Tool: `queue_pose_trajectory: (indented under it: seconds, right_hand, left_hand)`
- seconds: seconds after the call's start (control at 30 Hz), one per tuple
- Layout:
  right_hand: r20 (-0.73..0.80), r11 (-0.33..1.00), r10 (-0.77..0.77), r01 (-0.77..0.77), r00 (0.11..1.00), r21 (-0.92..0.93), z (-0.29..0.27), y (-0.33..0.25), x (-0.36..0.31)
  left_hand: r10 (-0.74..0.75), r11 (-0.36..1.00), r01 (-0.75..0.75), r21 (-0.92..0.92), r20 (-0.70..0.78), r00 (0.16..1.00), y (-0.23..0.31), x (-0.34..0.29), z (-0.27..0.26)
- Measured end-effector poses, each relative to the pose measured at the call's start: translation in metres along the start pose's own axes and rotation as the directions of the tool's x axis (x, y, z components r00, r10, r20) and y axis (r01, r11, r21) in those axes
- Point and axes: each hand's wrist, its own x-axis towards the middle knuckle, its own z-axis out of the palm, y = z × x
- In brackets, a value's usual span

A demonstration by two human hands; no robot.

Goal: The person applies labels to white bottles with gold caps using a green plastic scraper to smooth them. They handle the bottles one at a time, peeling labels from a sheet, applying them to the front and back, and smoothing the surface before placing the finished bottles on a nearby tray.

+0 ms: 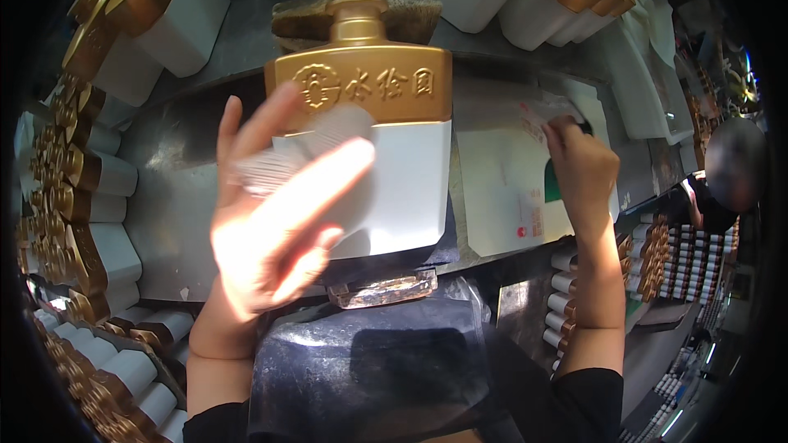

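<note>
A large bottle (pixel 402 184), gold above with raised characters and white below, stands tilted in front of me. My left hand (pixel 271 221) is over its left front, blurred by motion. Its fingers are stretched and spread, with pale ribbed wrapping (pixel 264 172) around some of them; whether they touch the bottle I cannot tell. To the right, my right hand (pixel 581 160) is closed, fingertips pinching a thin translucent film (pixel 561 107) at the upper part of a pale printed sheet (pixel 497 189). The sheet bears red print and a green patch, partly hidden by that hand.
Behind the bottle's neck is a worn brown block (pixel 414 16). Similar gold-and-white bottles (pixel 176 25) crowd the left and back. A white bin (pixel 636 74) stands at the right. Racks of small white-and-gold pieces (pixel 698 258) and a person (pixel 735 168) are farther right.
</note>
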Motion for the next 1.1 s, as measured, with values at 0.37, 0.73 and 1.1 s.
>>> queue_pose_trajectory:
  seconds: [0.37,0.73,1.1]
  right_hand:
    - [0.263,-0.095,-0.121,-0.275,0.957,0.957,-0.126,-0.1,0.032]
    - [0.115,0.445,-0.01,-0.099,0.993,0.89,-0.089,-0.102,0.031]
    - [0.308,0.321,-0.014,-0.288,0.951,0.902,-0.074,-0.109,0.016]
  left_hand:
    - [-0.435,0.768,0.287,-0.573,-0.137,0.89,-0.001,-0.052,-0.001]
    - [-0.414,0.855,0.388,-0.345,-0.001,0.91,-0.009,-0.018,0.018]
    - [-0.466,0.767,0.364,-0.528,-0.07,0.882,-0.006,-0.001,0.027]
